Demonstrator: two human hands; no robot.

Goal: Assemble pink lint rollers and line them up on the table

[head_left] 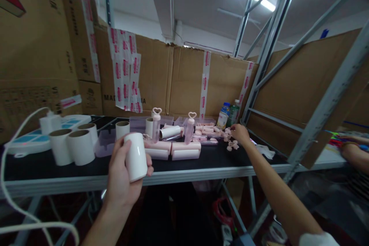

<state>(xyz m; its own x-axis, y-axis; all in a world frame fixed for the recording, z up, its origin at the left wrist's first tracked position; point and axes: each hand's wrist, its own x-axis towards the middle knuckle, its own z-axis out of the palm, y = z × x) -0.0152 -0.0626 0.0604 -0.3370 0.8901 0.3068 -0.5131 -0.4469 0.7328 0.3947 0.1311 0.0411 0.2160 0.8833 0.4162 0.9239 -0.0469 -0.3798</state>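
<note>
My left hand (122, 171) is wrapped around a white paper roll (136, 157), tilted slightly, in front of the shelf edge. At the right, my right hand (241, 133) reaches down with bent fingers among small pink plastic parts (227, 133); what lies between its fingertips is too small to make out. More pink pieces (232, 145) lie just below it. Between the hands are two pink-and-white cases (186, 151) side by side. Behind them, two clear pink tubes with heart-shaped loops (189, 130) stand upright. A white roll (170, 132) lies on its side there.
Several white rolls (81, 150) stand at left beside a white-and-blue device (31, 132) with a cable. Two bottles (223, 116) stand behind my right hand. Cardboard (184, 80) walls the back; a metal upright (325, 107) rises at right. Another person's arm (356, 155) shows beyond it.
</note>
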